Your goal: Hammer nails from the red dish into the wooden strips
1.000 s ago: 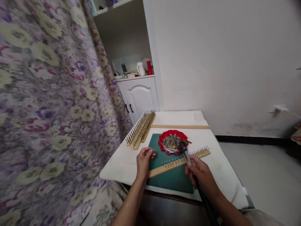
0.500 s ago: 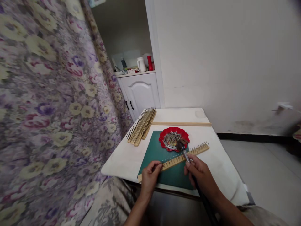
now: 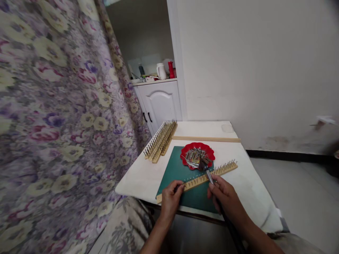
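Observation:
A narrow wooden strip [image 3: 196,181] lies slantwise over a green mat [image 3: 169,169], with a row of nails standing in its right and middle parts. At the row's near left end, my left hand [image 3: 170,198] has thumb and forefinger pinched on a nail [image 3: 184,184], mostly covered by the fingertips. My right hand [image 3: 225,195] is closed round the shaft of a hammer [image 3: 209,177], whose dark head is above the strip, in front of the bowl. Behind it, a scalloped red bowl [image 3: 182,149] holds many loose nails [image 3: 193,157].
Several nail-studded strips [image 3: 161,141] lie together at the table's back left. A bare wooden strip [image 3: 206,139] runs across the back of the white-covered table [image 3: 137,180]. A floral curtain [image 3: 66,123] hangs at left; a white cabinet [image 3: 161,102] stands behind.
The whole view has shifted slightly, so everything sits a little further right. Both hands keep nearly the same places, left at the nail, right on the hammer.

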A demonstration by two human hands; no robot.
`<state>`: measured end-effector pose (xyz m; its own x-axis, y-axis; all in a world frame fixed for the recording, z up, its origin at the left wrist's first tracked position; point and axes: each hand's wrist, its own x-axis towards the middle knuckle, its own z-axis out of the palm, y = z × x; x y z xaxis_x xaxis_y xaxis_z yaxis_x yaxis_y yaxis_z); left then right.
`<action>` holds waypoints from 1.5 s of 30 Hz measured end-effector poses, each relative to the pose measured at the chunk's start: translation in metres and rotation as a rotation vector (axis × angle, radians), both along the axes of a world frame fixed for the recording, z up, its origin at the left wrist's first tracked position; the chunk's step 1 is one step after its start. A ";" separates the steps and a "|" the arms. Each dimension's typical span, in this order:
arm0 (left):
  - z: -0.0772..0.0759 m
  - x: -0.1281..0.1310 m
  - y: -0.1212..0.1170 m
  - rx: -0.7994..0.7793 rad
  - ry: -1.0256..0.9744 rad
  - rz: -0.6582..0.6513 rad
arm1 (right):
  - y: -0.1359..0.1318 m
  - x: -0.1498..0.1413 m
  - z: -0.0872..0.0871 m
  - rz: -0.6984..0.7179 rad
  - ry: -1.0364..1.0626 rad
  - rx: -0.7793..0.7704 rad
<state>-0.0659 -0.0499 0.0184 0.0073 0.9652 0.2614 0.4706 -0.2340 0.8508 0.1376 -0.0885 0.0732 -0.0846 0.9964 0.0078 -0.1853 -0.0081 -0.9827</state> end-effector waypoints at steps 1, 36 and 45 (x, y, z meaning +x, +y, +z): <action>0.000 0.000 0.000 0.004 0.002 -0.004 | 0.000 0.000 -0.001 0.004 0.001 -0.007; -0.002 0.006 0.000 0.046 0.107 -0.031 | -0.021 -0.025 -0.006 0.331 -0.122 -0.050; -0.004 0.006 0.001 0.034 0.140 -0.022 | -0.022 -0.025 -0.008 0.319 -0.171 -0.009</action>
<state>-0.0597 -0.0493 0.0147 0.0665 0.9551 0.2887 0.5786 -0.2727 0.7687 0.1123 -0.1103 0.0649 -0.3910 0.9195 -0.0418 -0.0053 -0.0477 -0.9988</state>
